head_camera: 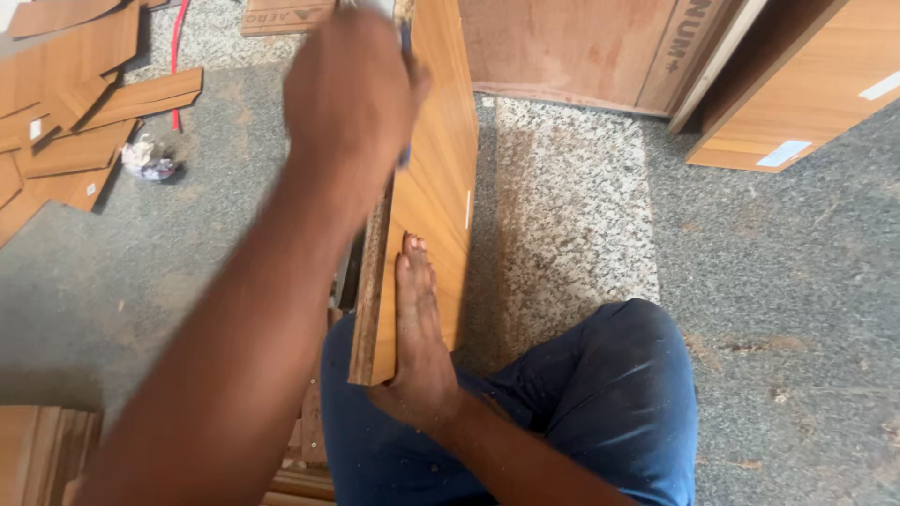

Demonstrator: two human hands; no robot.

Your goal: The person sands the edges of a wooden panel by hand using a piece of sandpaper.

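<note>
We are sitting on the floor (797, 309) with a wooden board (436, 187) standing on its thin edge in front of us. Our right hand (419, 328) is flat and open, pressed against the smooth brown face of the board, near its close end. Our left hand (349, 94) is higher up and farther away, closed in a fist around something thin with a bit of blue (405, 56) showing. It is blurry, so we cannot tell what the tool is. It sits right at the rough top edge of the board.

To do this well, we think the flat hand should keep pushing firmly so the board does not tip or wobble. Our knee (628, 375) in blue trousers, just right of that hand, can help hold things steady. The fist should run straight along the edge, not slip off onto the nice face. We should keep our flat fingers below the edge, away from the tool.

Far off to the left of our fist lie many small wood pieces (70, 122).
</note>
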